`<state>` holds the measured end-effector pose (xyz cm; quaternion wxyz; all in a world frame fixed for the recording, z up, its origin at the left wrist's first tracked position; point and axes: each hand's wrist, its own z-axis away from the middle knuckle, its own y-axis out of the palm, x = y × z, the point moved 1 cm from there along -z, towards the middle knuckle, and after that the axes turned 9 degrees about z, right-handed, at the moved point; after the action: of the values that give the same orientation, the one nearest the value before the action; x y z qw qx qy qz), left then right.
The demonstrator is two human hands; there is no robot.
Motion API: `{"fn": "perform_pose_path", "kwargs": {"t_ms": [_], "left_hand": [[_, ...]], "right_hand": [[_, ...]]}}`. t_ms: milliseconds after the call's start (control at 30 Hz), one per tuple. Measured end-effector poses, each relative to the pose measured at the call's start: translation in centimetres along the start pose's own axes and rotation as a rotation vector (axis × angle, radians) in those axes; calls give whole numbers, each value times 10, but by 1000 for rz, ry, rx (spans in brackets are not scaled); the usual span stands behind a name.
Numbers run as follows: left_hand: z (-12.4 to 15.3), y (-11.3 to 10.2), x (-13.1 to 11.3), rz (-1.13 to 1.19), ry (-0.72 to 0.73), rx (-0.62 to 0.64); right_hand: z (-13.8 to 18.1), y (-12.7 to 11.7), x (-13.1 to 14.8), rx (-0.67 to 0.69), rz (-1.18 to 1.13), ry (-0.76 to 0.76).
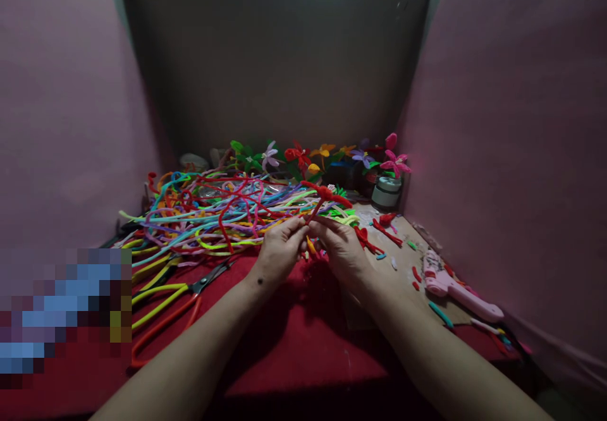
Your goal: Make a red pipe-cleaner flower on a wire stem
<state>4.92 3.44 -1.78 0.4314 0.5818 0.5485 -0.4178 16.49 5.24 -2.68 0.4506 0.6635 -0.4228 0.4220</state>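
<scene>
Both my hands meet over the middle of the red-covered table, pinching the lower end of a red pipe-cleaner flower point(326, 193). Its fuzzy petals spread above my fingertips, and its stem slants down between them. My left hand point(282, 248) is closed on the stem from the left. From the right, my right hand point(344, 244) grips the same stem with thumb and fingers together. Just behind lies a heap of many-coloured pipe cleaners point(227, 209). Red pipe-cleaner pieces point(367, 241) rest beside my right hand.
Scissors point(202, 285) and yellow-handled tools lie at left. A pink glue gun-like tool point(455, 291) rests on a cardboard sheet point(408, 275) with scattered scraps. Along the back stand finished pipe-cleaner flowers point(296, 155) and a grey jar point(386, 191). Pink walls flank both sides.
</scene>
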Motion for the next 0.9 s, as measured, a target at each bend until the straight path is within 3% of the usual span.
{"fn": "perform_pose_path", "kwargs": {"t_ms": [167, 333, 467, 567, 767, 900], "left_hand": [[-2, -2, -1, 309, -218, 119], [-3, -7, 2, 620, -359, 333], [-3, -10, 2, 693, -407, 423], [-3, -7, -1, 525, -329, 353], [1, 3, -2, -74, 43, 98], [2, 2, 5, -179, 140, 38]], "right_hand": [[-6, -5, -8, 25, -78, 21], [-10, -6, -5, 142, -185, 114], [-9, -6, -4, 105, -212, 106], [-8, -6, -5, 64, -211, 50], [-10, -8, -11, -7, -127, -17], [-8, -6, -10, -18, -56, -48]]}}
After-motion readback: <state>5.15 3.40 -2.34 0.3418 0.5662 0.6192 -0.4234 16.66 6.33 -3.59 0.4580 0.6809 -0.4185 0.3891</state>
